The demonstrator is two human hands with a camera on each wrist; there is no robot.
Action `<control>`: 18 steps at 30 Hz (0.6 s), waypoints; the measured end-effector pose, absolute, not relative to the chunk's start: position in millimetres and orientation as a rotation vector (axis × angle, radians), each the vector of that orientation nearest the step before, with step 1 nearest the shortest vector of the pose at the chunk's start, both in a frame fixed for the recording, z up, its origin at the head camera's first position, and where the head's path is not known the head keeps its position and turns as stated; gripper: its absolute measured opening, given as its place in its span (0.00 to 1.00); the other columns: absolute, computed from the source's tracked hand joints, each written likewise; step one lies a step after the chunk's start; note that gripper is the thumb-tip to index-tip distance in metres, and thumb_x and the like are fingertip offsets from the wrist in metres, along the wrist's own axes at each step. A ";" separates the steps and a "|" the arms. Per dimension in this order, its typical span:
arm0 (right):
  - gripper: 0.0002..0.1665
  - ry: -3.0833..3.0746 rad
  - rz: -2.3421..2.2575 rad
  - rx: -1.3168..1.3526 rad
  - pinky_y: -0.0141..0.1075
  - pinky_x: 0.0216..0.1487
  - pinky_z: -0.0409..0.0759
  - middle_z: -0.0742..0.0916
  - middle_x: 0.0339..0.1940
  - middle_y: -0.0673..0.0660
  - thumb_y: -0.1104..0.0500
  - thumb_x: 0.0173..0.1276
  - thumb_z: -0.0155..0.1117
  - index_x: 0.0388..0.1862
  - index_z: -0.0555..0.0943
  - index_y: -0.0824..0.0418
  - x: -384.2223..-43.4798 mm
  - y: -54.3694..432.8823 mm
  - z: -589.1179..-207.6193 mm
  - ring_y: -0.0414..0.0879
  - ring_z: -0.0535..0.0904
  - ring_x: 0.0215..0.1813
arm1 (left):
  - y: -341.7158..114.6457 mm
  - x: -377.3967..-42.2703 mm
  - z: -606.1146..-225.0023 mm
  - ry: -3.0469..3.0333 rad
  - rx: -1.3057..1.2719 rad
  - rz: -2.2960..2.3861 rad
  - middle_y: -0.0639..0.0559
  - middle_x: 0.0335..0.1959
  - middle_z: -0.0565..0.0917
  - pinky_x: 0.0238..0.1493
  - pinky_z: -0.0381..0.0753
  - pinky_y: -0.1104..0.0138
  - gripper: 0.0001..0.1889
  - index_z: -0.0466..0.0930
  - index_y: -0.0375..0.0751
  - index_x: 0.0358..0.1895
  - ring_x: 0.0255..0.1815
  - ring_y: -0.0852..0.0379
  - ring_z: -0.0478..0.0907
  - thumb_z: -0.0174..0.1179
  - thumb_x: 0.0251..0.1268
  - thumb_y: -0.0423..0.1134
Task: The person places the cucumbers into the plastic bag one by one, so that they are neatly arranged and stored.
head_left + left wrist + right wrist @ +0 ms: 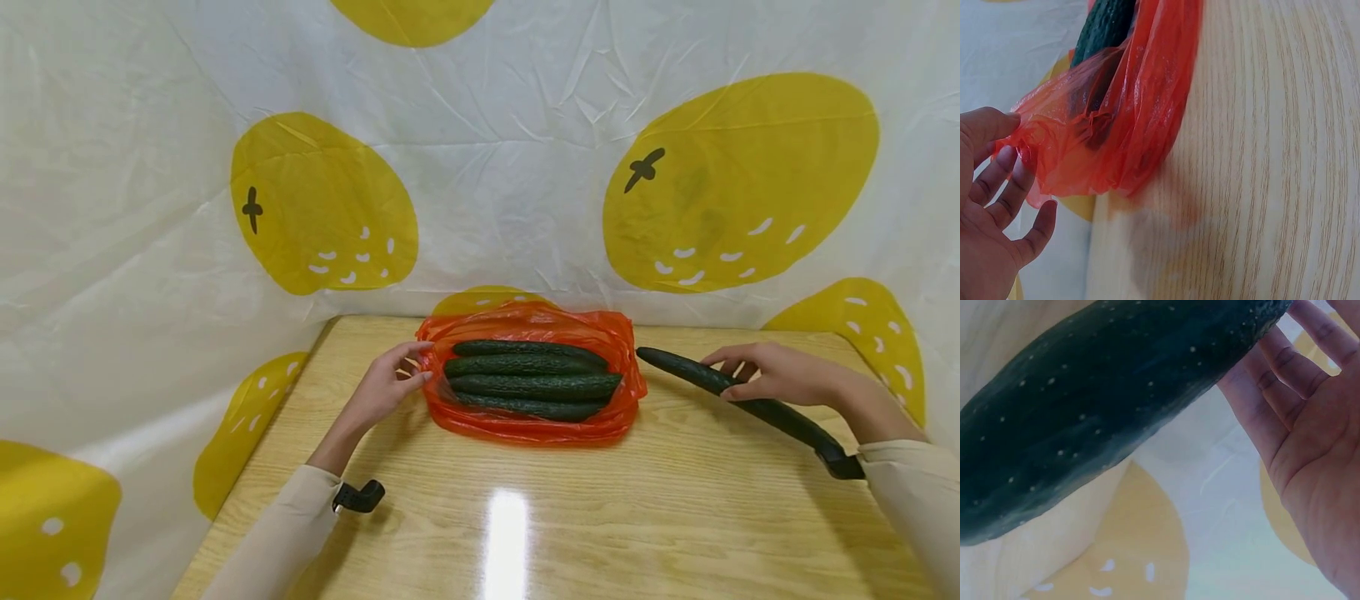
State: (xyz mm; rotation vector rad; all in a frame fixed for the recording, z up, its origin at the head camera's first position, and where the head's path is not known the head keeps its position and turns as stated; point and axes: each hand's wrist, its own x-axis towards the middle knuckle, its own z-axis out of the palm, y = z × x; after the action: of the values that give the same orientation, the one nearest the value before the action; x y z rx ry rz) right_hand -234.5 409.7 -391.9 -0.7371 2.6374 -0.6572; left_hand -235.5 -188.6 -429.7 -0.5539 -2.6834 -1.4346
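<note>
A red plastic bag (525,431) lies on the table with its mouth spread upward, and several dark green cucumbers (536,385) lie side by side in it. At the bag's left end my left hand (384,385) pinches the thin edge; in the left wrist view the red film (1147,106) bunches between thumb and fingers. To the right of the bag, my right hand (791,377) holds another cucumber (678,367) from above, tilted, its narrow tip pointing at the bag's right edge. The right wrist view shows this cucumber's bumpy skin (1116,400) close up, with the fingertips hidden behind it.
The wooden table (600,517) has a bright light reflection near its front. A white cloth with yellow fruit prints (510,200) hangs behind and along the sides. Black wrist cameras (362,497) are strapped at both cuffs.
</note>
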 end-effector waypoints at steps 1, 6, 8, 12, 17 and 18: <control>0.34 2.645 -0.654 -0.752 0.36 0.42 0.83 0.85 0.54 0.58 0.48 0.69 0.70 0.69 0.75 0.61 -234.0 409.4 -390.3 0.52 0.85 0.49 | -188.7 -235.4 -429.8 -2.683 -0.554 -1.436 0.45 0.46 0.81 0.46 0.81 0.61 0.23 0.78 0.44 0.65 0.39 0.53 0.80 0.66 0.68 0.32; 0.30 2.712 -0.632 -0.783 0.37 0.42 0.81 0.86 0.52 0.55 0.48 0.68 0.71 0.66 0.77 0.57 -233.2 408.8 -381.8 0.48 0.84 0.48 | -189.2 -235.0 -429.3 -2.686 -0.551 -1.442 0.46 0.47 0.81 0.47 0.81 0.59 0.23 0.78 0.44 0.65 0.40 0.52 0.80 0.66 0.68 0.32; 0.29 2.740 -0.637 -0.763 0.37 0.42 0.80 0.86 0.50 0.53 0.48 0.67 0.72 0.64 0.77 0.55 -233.2 408.7 -377.9 0.46 0.83 0.48 | -189.2 -235.0 -429.2 -2.685 -0.555 -1.443 0.46 0.47 0.81 0.47 0.81 0.59 0.23 0.78 0.44 0.66 0.40 0.52 0.80 0.65 0.69 0.32; 0.29 2.770 -0.643 -0.737 0.37 0.42 0.80 0.85 0.49 0.53 0.48 0.66 0.73 0.63 0.78 0.55 -234.8 408.0 -370.0 0.43 0.82 0.48 | -188.9 -234.9 -429.5 -2.684 -0.565 -1.453 0.45 0.47 0.81 0.46 0.81 0.61 0.23 0.77 0.40 0.66 0.40 0.52 0.80 0.65 0.69 0.32; 0.28 2.788 -0.653 -0.745 0.37 0.41 0.81 0.86 0.50 0.55 0.50 0.66 0.74 0.63 0.78 0.55 -238.1 406.3 -360.7 0.43 0.83 0.47 | -189.3 -234.5 -429.2 -2.690 -0.548 -1.465 0.45 0.47 0.81 0.44 0.82 0.62 0.24 0.76 0.39 0.67 0.40 0.51 0.80 0.65 0.69 0.33; 0.28 2.792 -0.655 -0.747 0.37 0.40 0.81 0.86 0.50 0.55 0.50 0.66 0.73 0.63 0.78 0.55 -238.6 405.9 -358.7 0.43 0.83 0.47 | -189.4 -234.3 -429.1 -2.691 -0.545 -1.465 0.45 0.47 0.81 0.43 0.82 0.63 0.24 0.76 0.39 0.67 0.40 0.51 0.80 0.65 0.69 0.33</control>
State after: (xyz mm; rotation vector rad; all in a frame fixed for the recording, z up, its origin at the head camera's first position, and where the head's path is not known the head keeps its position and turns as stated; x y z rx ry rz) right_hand -238.6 405.9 -358.7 -0.7475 2.7916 -0.6555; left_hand -234.3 -189.4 -429.1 -0.5451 -2.6906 -1.4654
